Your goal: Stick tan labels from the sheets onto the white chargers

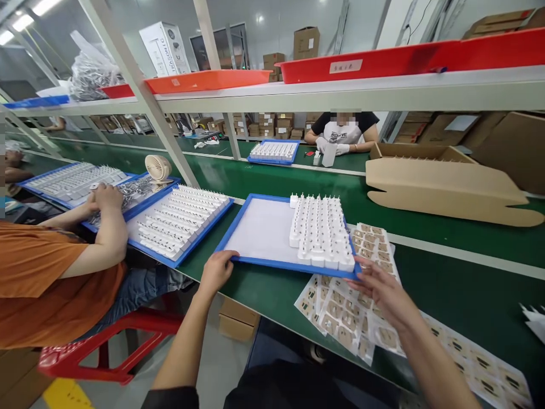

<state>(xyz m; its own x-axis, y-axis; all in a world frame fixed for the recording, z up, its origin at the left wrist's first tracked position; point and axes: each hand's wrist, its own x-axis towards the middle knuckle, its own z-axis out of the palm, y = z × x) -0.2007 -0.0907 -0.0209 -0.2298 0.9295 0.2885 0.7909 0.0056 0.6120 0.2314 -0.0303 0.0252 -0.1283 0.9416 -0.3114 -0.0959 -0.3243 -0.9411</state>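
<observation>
A blue-rimmed tray (259, 262) with a white bottom lies in front of me on the green bench. Rows of small white plastic parts (321, 233) with upright pins fill its right side; the left side shows bare white. My left hand (216, 271) grips the near left corner, fingers closed over the rim. At the near right corner, my right hand (381, 288) holds the rim, thumb above and fingers below. Beneath and beside that hand are sheets of tan die-cut stickers (340, 312), partly overlapping the tray's right edge from below.
To the left stands another blue tray (176, 262) of white parts, near a small fan (158, 168) and a co-worker in an orange shirt (46, 278). A cardboard box (443, 182) sits at the right. Across the bench another person (344, 133) works. A shelf (255, 104) runs overhead.
</observation>
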